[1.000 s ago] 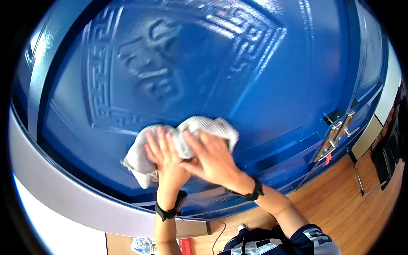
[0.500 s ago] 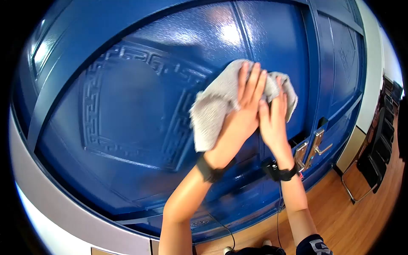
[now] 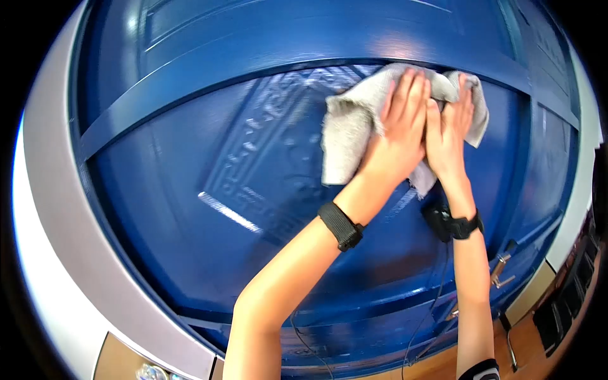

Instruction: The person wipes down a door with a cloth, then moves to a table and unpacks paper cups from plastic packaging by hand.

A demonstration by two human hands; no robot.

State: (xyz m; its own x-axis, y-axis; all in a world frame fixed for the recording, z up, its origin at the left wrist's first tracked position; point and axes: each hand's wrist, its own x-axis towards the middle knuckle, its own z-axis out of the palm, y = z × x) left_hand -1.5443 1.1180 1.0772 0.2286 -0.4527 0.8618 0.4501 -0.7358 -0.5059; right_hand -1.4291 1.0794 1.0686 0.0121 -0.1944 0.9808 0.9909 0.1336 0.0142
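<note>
A grey cloth is bunched against the upper part of a blue door panel with a raised pattern. My left hand presses flat on the cloth, its fingers stretched upward. Just beside it, my right hand also lies on the cloth with fingers extended. The two hands touch or nearly touch. Cloth edges hang out to the left, to the right and below the hands. Black bands circle both wrists.
Metal door handles show at the lower right. Black chairs stand on the wooden floor beyond. A pale frame curves along the left. Dark cables hang below the wrists.
Both hands and the cloth have moved from low on the panel, up and to the right, to near its top edge. The camera view has shifted as well.
</note>
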